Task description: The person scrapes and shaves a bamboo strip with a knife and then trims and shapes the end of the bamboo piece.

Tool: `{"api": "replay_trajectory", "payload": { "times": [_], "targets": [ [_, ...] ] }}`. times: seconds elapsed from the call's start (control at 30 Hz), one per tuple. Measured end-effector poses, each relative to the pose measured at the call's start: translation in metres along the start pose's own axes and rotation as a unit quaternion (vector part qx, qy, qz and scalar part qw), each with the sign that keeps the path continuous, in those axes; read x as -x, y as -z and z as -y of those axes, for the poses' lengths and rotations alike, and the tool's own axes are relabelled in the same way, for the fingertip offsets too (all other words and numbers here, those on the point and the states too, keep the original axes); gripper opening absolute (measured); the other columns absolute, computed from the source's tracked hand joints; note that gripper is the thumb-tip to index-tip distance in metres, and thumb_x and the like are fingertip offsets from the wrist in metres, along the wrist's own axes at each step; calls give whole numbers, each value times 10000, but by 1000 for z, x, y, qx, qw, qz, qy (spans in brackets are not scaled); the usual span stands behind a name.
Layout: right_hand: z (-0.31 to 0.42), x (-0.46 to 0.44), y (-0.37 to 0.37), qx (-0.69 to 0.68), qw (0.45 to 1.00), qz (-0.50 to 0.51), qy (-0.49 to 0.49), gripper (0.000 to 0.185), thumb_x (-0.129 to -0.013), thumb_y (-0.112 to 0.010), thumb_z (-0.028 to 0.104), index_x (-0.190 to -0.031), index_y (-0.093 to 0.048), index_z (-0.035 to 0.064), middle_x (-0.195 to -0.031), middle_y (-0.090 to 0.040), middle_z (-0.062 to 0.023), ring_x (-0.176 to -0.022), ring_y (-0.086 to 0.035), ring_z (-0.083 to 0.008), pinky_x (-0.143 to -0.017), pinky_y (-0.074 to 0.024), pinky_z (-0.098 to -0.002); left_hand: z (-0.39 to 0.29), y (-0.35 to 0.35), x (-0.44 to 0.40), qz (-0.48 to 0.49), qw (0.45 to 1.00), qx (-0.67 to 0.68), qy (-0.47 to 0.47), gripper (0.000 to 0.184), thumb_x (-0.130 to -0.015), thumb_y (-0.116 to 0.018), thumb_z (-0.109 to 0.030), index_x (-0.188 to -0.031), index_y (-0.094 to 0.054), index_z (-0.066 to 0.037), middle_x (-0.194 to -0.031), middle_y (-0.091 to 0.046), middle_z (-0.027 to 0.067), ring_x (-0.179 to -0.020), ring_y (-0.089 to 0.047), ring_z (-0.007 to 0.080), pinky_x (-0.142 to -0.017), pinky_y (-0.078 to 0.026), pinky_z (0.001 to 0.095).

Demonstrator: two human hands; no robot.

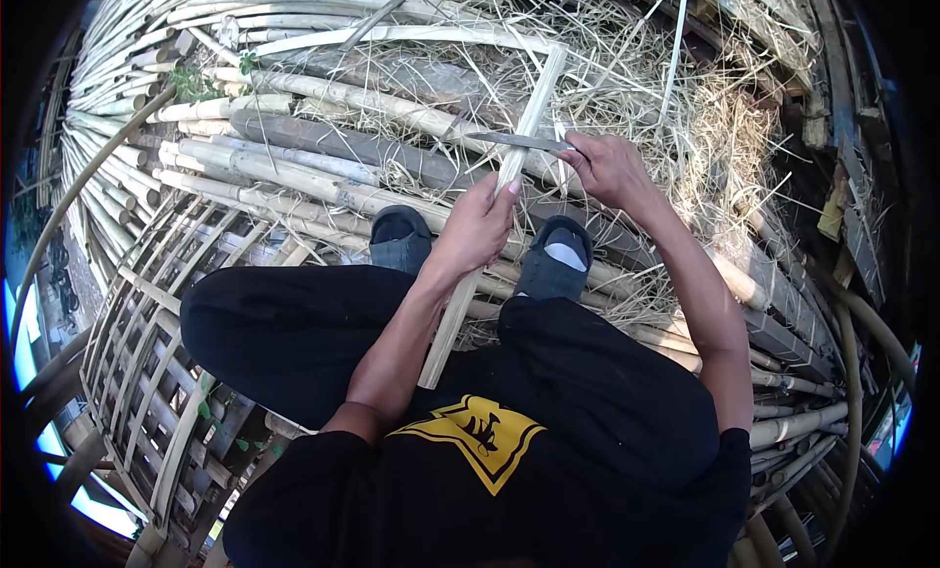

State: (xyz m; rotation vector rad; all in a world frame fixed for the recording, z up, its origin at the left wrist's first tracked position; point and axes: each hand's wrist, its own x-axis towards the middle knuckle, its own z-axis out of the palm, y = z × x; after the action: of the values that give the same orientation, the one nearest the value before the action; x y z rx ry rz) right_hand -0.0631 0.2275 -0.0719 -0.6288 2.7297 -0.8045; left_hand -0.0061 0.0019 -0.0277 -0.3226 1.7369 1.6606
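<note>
A pale, flat bamboo strip runs slantwise from my lap up past my feet. My left hand is wrapped round its middle, with the thumb near the upper side. Just above that hand, the dark blade of a knife lies across the strip, its tip pointing left. The knife's handle is mostly hidden in my right hand, whose fingers are closed round it. Beyond the blade, the far end of the strip rests over loose shavings.
Bamboo poles lie in rows under my sandals. A woven bamboo lattice stands at the left. Shavings cover the ground ahead and to the right. Stacked poles and dark planks are at the right.
</note>
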Motion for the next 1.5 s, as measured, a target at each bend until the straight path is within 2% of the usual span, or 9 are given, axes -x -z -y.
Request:
{"api": "replay_trajectory", "payload": {
  "times": [0.67, 1.0, 1.03, 1.13, 1.17, 1.2, 1.3, 1.43, 1.5],
  "targets": [
    [-33, -7, -4, 73, 986, -136, 65, 460, -978, -392, 514, -839, -517, 93, -624, -566, -122, -595, -599, -353, -509, -456, -451, -20, -3, 14, 65, 990, 118, 36, 228, -1043, -408, -276, -911, -411, -90, -581, -323, -57, -373, -297, 38, -319, -265, 229],
    [24, 5, 0, -74, 993, 42, -83, 472, -897, -591, 466, -801, -613, 3, -677, -598, -184, -654, -588, -369, -638, -458, -453, -2, 1, 7, 39, 987, 152, 23, 222, -1043, -414, -281, -977, -448, -71, -573, -329, -46, -369, -305, 46, -335, -280, 219],
    [26, 4, -4, -89, 991, -4, -102, 453, -896, -600, 432, -775, -613, -4, -649, -592, -177, -635, -587, -364, -630, -457, -449, -5, 1, 6, 46, 987, 153, 22, 219, -1044, -412, -275, -983, -446, -68, -571, -329, -46, -367, -297, 45, -335, -280, 217],
    [23, -5, -15, -114, 984, 19, -138, 441, -896, -606, 395, -736, -600, -16, -630, -592, -178, -623, -582, -374, -627, -455, -457, -3, 2, 6, 58, 984, 169, 15, 222, -1043, -414, -278, -980, -447, -68, -569, -327, -47, -368, -293, 45, -333, -278, 216],
    [24, -7, -18, -129, 978, 32, -159, 471, -901, -609, 404, -700, -585, -21, -560, -544, -148, -541, -540, -290, -577, -425, -422, -2, 4, 6, 60, 985, 162, 9, 226, -1043, -414, -281, -980, -446, -67, -568, -328, -47, -369, -292, 44, -332, -277, 216],
    [19, -8, -25, -129, 979, 34, -156, 471, -901, -609, 404, -700, -585, -21, -560, -544, -148, -541, -540, -290, -577, -425, -422, -1, 5, 5, 58, 985, 163, 8, 226, -1043, -414, -281, -980, -446, -67, -568, -328, -47, -369, -292, 44, -332, -277, 216],
    [15, -4, -32, -322, 911, 152, -210, 561, -901, -606, 482, -655, -564, -21, -504, -409, -42, -520, -361, -117, -501, -327, -344, 2, 7, 3, 61, 985, 161, 14, 226, -1042, -416, -282, -978, -447, -67, -569, -329, -48, -369, -293, 44, -333, -277, 215],
    [23, -4, -27, -253, 932, 148, -214, 582, -898, -600, 496, -656, -589, -33, -508, -477, -84, -491, -440, -176, -506, -359, -375, 4, 6, 2, 78, 984, 161, 17, 220, -1044, -409, -267, -955, -437, -68, -566, -333, -46, -368, -318, 55, -334, -290, 241],
    [34, -6, -14, -125, 954, 136, -236, 531, -892, -601, 453, -683, -642, -34, -556, -571, -162, -530, -571, -288, -552, -435, -423, 5, 6, 1, 83, 983, 165, 22, 218, -1044, -407, -265, -953, -437, -69, -566, -332, -46, -368, -319, 56, -335, -293, 244]
  ]
}}
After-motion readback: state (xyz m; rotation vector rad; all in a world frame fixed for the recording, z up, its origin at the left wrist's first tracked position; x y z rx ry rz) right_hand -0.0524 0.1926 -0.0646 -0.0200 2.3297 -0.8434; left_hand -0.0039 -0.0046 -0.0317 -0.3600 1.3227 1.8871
